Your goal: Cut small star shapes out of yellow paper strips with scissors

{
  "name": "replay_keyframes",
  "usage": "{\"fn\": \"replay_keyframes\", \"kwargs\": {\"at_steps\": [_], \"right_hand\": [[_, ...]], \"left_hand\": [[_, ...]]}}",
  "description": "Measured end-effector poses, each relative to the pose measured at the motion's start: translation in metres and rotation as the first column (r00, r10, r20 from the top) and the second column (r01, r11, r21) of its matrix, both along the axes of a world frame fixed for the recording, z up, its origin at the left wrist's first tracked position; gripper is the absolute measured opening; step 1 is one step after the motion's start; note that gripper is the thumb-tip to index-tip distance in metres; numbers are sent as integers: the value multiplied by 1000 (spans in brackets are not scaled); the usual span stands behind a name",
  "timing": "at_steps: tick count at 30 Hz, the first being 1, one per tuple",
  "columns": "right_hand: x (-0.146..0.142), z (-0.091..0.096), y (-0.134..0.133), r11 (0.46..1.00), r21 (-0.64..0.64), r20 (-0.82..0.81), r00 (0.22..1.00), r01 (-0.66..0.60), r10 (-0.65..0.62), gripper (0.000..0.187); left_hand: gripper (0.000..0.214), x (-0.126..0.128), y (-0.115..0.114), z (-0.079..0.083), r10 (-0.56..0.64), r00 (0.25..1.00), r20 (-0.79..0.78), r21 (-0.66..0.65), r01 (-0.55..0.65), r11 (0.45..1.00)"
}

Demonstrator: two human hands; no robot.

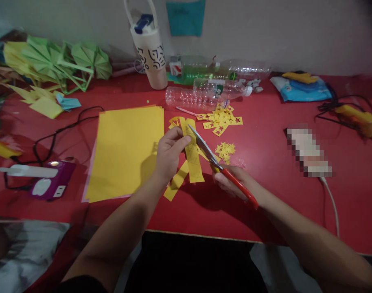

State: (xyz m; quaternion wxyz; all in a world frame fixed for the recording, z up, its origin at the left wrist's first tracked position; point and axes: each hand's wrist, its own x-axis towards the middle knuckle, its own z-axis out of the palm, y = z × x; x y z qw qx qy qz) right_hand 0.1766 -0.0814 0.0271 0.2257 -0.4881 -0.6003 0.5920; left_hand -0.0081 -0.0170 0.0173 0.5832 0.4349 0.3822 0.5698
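My left hand (170,152) pinches a yellow paper strip (194,160) that bears faint drawn lines. In my right hand (231,179) is a pair of scissors (212,156) with red handles, its blades pointing up and left across the strip's upper part. Whether the blades are parted is hard to make out. Under and beside the held strip lie other yellow strips (176,183). Just past the scissors sits a small pile of yellow paper stars (225,151). Behind it are yellow scraps (221,120) with star-shaped holes.
Yellow paper sheets (128,150) are stacked at left, near a purple power strip (53,181) and black cables. Along the wall stand a white tumbler (151,57), plastic bottles (192,97) and a wipes pack (302,88). A phone (309,152) and glue gun (358,120) lie right.
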Motion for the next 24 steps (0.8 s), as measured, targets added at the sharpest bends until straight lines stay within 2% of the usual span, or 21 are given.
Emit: {"fn": "replay_keyframes", "kwargs": {"at_steps": [11, 24], "right_hand": [[1, -3, 1, 1000, 3, -1, 1000, -15, 15, 55], [0, -2, 2, 1000, -17, 34, 999, 7, -6, 57]], "left_hand": [[14, 0, 1, -1, -5, 999, 44, -13, 6, 1000], [17, -1, 1, -1, 7, 1000, 2, -15, -7, 1000]]}}
